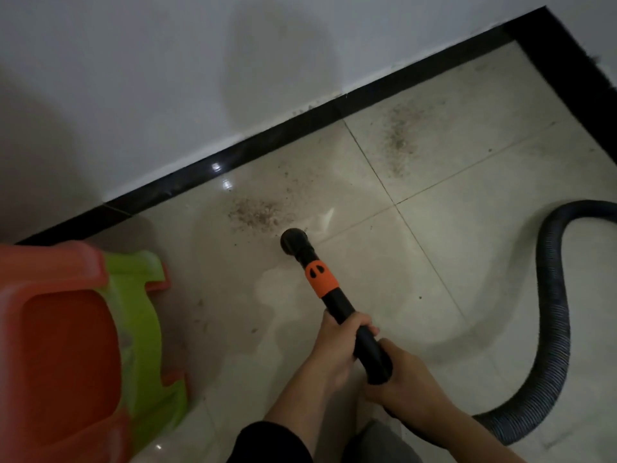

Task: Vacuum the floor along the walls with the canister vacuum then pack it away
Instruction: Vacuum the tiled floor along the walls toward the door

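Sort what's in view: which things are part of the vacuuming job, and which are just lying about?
Job:
- vacuum wand, gripped by left hand and right hand
- nozzle
- hose
- near dirt patch
- far dirt patch
- baseboard

Lying about:
- orange stool
- green stool

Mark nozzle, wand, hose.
nozzle (293, 241), head view, on its round black mouth at the floor.
wand (337, 304), head view, on the black tube below the orange collar.
hose (552, 295), head view, on the ribbed upright stretch at right.
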